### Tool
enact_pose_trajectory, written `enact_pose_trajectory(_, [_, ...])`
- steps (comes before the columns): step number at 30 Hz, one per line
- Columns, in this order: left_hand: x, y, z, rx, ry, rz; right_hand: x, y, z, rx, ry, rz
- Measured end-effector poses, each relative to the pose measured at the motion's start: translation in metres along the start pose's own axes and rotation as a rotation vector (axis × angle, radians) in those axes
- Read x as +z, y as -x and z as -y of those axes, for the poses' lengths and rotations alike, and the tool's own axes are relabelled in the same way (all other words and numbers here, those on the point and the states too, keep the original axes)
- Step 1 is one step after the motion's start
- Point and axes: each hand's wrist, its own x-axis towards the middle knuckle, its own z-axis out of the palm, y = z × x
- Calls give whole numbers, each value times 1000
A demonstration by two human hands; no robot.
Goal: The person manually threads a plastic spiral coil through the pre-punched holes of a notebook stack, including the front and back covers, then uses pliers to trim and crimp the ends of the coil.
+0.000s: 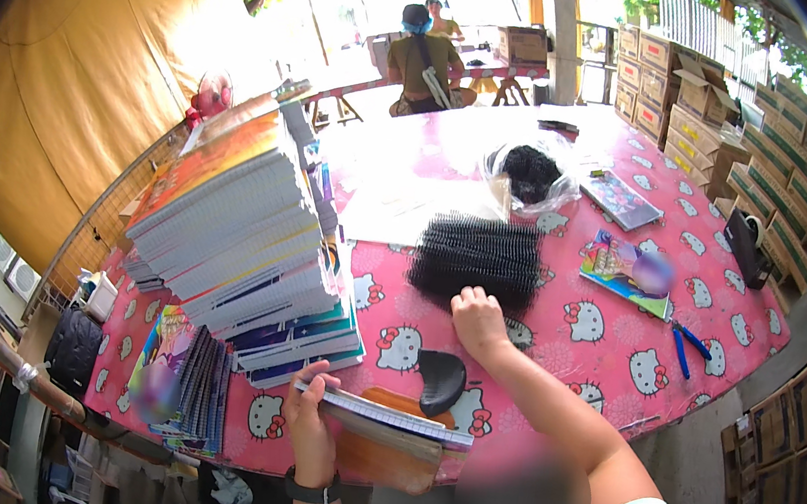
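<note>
My left hand [311,410], with a dark band on its wrist, grips a thin unbound notebook [403,418] by its left end, spine edge up. Below the notebook lies a brown wooden board [383,459], and a black curved piece [441,382] rests just beyond it. My right hand [479,320] reaches to the near edge of a pile of black spiral binding coils [478,256]. Its fingers are bent together on the coils; the fingertips are partly hidden. A tall stack of unbound notebooks [246,223] stands left of the coils.
Bound notebooks [195,388] lie at the near left. Blue-handled pliers [686,349] and a colourful notebook [628,272] are at right. Farther back sit a plastic bag with black material [532,175] and a flat pack [621,199]. Cartons [787,168] line the right; two people sit beyond.
</note>
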Motion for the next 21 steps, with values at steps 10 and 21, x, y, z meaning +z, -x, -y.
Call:
enact_pose_trajectory(10, [-3,9,-6,-8,119,-143,-24,-8,8,153,-443,34])
enact_pose_trajectory(21, [48,71,-26,670,-1057,184,-182,36,-40,200,-1542,143])
